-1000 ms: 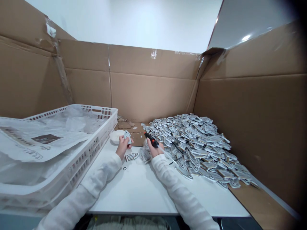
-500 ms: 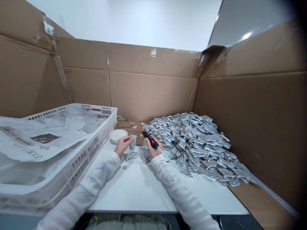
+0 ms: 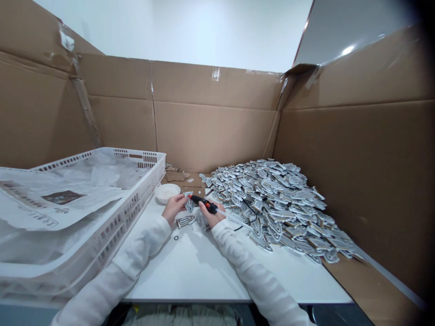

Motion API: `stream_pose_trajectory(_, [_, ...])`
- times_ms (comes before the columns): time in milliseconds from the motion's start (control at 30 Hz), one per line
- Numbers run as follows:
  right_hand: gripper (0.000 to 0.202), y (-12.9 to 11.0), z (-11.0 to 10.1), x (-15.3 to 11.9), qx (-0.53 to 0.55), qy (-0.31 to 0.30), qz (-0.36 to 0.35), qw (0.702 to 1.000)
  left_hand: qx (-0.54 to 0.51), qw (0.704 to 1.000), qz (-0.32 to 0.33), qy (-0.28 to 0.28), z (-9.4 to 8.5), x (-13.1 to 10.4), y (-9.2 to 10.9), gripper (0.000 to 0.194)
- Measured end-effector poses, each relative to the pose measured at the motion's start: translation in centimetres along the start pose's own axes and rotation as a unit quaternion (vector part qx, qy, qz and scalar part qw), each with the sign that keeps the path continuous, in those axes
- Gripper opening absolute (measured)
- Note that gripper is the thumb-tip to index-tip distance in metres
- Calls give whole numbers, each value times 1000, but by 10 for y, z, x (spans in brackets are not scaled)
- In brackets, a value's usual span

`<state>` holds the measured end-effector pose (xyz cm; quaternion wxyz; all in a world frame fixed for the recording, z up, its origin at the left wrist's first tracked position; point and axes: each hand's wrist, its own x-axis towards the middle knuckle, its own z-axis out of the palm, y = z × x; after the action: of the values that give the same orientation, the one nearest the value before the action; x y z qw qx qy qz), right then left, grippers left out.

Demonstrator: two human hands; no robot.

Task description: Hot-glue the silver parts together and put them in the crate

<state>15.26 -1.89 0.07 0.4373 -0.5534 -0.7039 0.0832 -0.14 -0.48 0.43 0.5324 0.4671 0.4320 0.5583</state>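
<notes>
My left hand (image 3: 174, 208) pinches a small grey-and-white flat piece (image 3: 189, 204) near the middle of the white table. In my right hand (image 3: 212, 215) is a black and orange glue gun (image 3: 204, 203), its orange tip pointing left and touching or nearly touching that piece. A clear glue stick (image 3: 231, 216) sticks out of the gun's back end. Just below my left hand lies another flat piece with dark outlines (image 3: 186, 221), and a small dark ring (image 3: 176, 237) is nearer to me. Some clear-looking pieces (image 3: 203, 220) lie partly hidden beside my right hand.
A large heap of similar flat pieces (image 3: 272, 199) covers the right side. A white bowl (image 3: 167, 192) stands behind my left hand. At the left is a white plastic crate (image 3: 136, 203) with plastic bags and a printed sheet. Cardboard walls (image 3: 217, 131) surround the table.
My right hand has moved left and turned the glue gun, so its tip is now at the piece in my left hand. My left hand has hardly moved.
</notes>
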Motion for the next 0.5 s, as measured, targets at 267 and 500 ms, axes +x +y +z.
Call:
stream_pose_trajectory(267, [35, 5, 3, 1, 20, 8, 4, 1000, 11, 1000, 7, -2, -1, 2, -2, 27])
stream_pose_trajectory(500, [36, 9, 6, 1, 14, 23, 6, 1000, 11, 1000, 1, 5, 0, 0, 0, 23])
